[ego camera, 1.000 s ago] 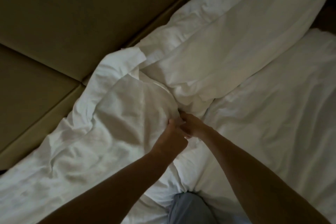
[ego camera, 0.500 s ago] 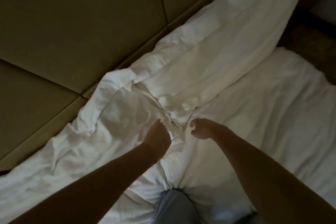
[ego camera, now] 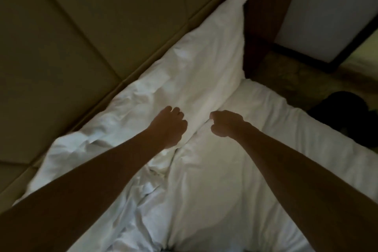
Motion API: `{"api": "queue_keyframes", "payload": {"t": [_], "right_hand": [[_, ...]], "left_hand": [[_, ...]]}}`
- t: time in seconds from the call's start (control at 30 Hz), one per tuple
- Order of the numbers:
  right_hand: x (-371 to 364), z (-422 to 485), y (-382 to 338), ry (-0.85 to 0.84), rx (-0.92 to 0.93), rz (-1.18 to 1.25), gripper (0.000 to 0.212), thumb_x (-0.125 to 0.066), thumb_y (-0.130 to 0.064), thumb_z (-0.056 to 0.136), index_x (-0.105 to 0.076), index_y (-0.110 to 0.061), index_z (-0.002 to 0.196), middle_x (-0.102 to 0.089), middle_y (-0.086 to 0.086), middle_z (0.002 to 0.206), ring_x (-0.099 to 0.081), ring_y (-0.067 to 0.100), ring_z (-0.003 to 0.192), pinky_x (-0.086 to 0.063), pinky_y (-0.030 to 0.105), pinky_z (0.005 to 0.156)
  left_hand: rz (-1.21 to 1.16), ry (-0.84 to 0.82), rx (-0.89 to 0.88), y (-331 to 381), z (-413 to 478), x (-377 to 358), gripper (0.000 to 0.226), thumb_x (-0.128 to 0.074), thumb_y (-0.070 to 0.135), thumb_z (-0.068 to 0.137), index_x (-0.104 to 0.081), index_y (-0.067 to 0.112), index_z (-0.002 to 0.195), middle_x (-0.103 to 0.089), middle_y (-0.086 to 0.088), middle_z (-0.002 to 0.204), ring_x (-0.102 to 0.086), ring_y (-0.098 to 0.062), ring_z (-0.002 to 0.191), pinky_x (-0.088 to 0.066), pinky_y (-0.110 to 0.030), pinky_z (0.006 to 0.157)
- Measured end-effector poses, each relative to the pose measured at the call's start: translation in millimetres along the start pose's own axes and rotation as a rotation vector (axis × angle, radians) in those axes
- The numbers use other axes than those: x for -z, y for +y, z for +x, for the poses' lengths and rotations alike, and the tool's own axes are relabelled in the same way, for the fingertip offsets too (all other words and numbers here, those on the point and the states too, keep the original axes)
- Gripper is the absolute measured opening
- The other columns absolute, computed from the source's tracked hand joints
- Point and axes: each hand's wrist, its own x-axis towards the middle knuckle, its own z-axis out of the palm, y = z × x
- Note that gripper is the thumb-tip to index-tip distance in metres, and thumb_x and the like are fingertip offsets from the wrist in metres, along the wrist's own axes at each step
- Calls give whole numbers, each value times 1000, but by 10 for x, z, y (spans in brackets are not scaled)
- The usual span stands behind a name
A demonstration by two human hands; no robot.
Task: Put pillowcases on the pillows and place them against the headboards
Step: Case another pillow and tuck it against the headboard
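Both hands are balled up, a little apart, side by side over the white bedding. The left hand (ego camera: 167,127) sits on the lower edge of the smooth white pillow (ego camera: 204,57). The right hand (ego camera: 227,125) is just right of that edge, over the bed sheet (ego camera: 235,180). It's too dim to tell if either one actually has cloth pinched. Both forearms reach in straight from the bottom. The pillow lies right along the padded headboard (ego camera: 81,37), with a crumpled pillow (ego camera: 98,129) on its left.
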Motion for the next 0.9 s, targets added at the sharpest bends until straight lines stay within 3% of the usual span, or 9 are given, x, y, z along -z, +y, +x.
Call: {"api": "queue_keyframes", "payload": {"t": [0.07, 0.17, 0.33, 0.47, 0.57, 0.67, 0.73, 0.8, 0.9], "right_hand": [[-76, 134, 437, 37, -49, 22, 50, -49, -20, 89, -46, -19, 139, -58, 5, 130, -57, 26, 115, -48, 38, 90], [-307, 395, 1192, 91, -137, 7, 57, -54, -36, 92, -37, -19, 144, -51, 9, 137, -50, 30, 122, -45, 43, 96], [-889, 936, 2315, -5, -325, 47, 106, -64, -70, 76, -3, -33, 154, -10, 12, 161, -13, 46, 145, -22, 67, 109], [-1569, 1342, 2743, 4, -370, 67, 127, -69, -78, 63, 17, -42, 150, 17, 15, 161, 9, 54, 143, -2, 76, 109], [-1463, 1614, 2897, 37, -339, 81, 136, -73, -78, 57, 23, -46, 147, 27, 19, 157, 17, 59, 139, 5, 74, 109], [-1229, 1805, 3010, 69, -330, 153, 136, -75, -79, 54, 19, -49, 148, 25, 17, 159, 17, 59, 139, 3, 73, 110], [-1165, 1892, 3018, 71, -331, 167, 137, -76, -79, 53, 18, -49, 148, 26, 17, 158, 18, 58, 139, 4, 73, 109], [-1118, 1942, 3027, 34, -340, 168, 138, -78, -77, 52, 19, -51, 147, 27, 18, 158, 19, 57, 140, 4, 73, 109], [-986, 2006, 3042, -12, -355, 172, 140, -81, -73, 51, 19, -53, 146, 28, 19, 157, 18, 57, 140, 2, 74, 110]], "left_hand": [[27, -18, -51, 210, 347, -162, 24, -57, 26, 83, -69, 15, 101, -64, -8, 106, -54, -28, 107, -40, -40, 93], [78, -7, -83, 535, 940, -467, 39, -63, 32, 84, -66, 12, 118, -55, -20, 135, -42, -36, 133, -27, -50, 115], [166, 33, -36, 851, 1852, -1030, 67, -72, 39, 77, -56, 12, 136, -45, -22, 148, -36, -37, 141, -19, -59, 118], [358, -10, 132, 705, 2264, -1725, 64, -32, 32, 97, -8, 15, 154, -11, -19, 163, -8, -36, 151, 13, -64, 115], [561, -136, 172, 348, 2451, -1877, 62, -21, 31, 100, 2, 25, 156, 7, -12, 165, 7, -30, 152, 23, -60, 112], [615, -196, 194, 355, 2626, -1843, 61, -23, 39, 99, -13, 21, 157, -2, -12, 165, 4, -32, 151, 16, -60, 115], [529, -257, 192, 527, 2772, -1796, 61, -33, 46, 95, -36, 18, 150, -25, -16, 159, -8, -36, 149, 6, -60, 116], [358, -179, 147, 610, 2965, -1703, 44, -46, 44, 88, -63, 22, 122, -58, -14, 131, -40, -36, 131, -22, -56, 112], [375, 126, -4, 513, 3344, -1408, 18, -64, 28, 75, -64, 16, 87, -63, -8, 82, -56, -30, 84, -41, -42, 81]]}}
